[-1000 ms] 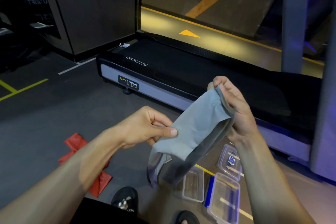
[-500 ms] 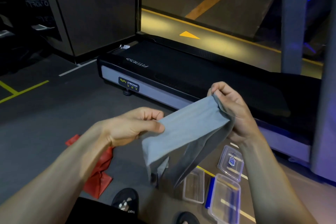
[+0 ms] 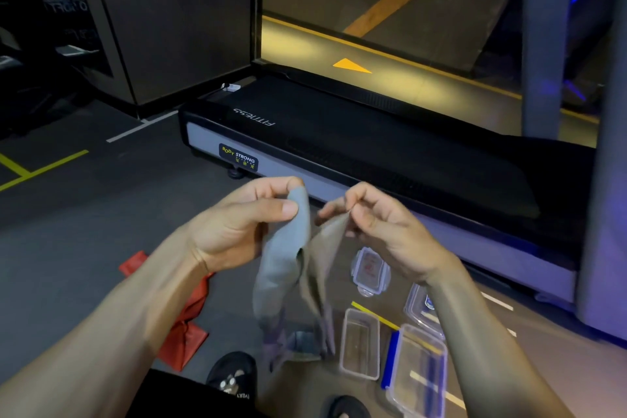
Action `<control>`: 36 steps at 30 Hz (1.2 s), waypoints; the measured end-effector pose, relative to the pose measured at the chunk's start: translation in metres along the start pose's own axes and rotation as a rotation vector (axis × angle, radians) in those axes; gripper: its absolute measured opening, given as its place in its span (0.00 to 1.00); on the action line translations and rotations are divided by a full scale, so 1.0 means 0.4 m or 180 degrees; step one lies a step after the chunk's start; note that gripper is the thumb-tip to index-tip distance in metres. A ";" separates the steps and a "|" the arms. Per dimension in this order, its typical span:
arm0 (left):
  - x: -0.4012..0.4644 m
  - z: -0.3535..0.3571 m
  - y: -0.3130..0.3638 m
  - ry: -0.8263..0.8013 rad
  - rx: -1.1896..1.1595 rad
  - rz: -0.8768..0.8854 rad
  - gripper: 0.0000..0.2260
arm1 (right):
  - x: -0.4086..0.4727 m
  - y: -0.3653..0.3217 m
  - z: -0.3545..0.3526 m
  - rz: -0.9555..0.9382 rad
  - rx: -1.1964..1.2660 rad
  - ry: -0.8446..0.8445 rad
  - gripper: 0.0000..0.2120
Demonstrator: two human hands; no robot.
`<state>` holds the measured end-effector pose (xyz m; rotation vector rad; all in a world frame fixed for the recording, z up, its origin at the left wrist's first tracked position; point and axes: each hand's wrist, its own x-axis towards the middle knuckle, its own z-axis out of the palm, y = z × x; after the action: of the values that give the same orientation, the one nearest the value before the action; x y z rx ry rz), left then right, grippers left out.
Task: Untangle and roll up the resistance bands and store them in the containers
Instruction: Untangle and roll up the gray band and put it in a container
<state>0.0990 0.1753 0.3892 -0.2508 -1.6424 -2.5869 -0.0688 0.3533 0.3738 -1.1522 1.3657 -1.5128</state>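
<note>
Now hands pinch band (image 3: 285, 258) (grey).

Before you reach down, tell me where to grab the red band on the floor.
Take the red band at its crumpled lower end near the foot, coming from above with the left hand. That end bunches up off the floor, so fingers can probably pinch it; the rest seems flatter and lies partly behind the forearm.

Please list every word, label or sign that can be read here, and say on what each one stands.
"FITNESS", upside down from here: on the treadmill deck.
"BODY STRONG": on the badge on the treadmill's end; smaller line beneath unreadable.
Red print on the container lid: blurred.
Lettering on the sandal: too small.
Reflected letters, upper left: unreadable.
</note>
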 end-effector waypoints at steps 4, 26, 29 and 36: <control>-0.002 -0.006 -0.006 0.0034 0.0062 -0.0298 0.12 | 0.009 -0.050 0.012 -0.0456 0.1294 0.0065 0.08; 0.003 -0.026 -0.036 0.0368 0.1596 -0.0810 0.07 | 0.021 -0.091 0.053 -0.0367 -0.1069 0.0005 0.03; 0.000 -0.018 -0.038 0.0071 0.2152 -0.1181 0.03 | 0.022 -0.120 0.037 -0.0548 -0.0045 0.0392 0.02; 0.012 -0.006 -0.039 0.0174 0.2033 -0.0955 0.10 | 0.017 -0.126 -0.001 -0.0626 0.0852 0.0745 0.02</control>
<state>0.0919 0.1798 0.3751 0.1137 -2.5189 -2.0447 -0.0701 0.3529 0.4248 -0.9864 1.1771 -1.9569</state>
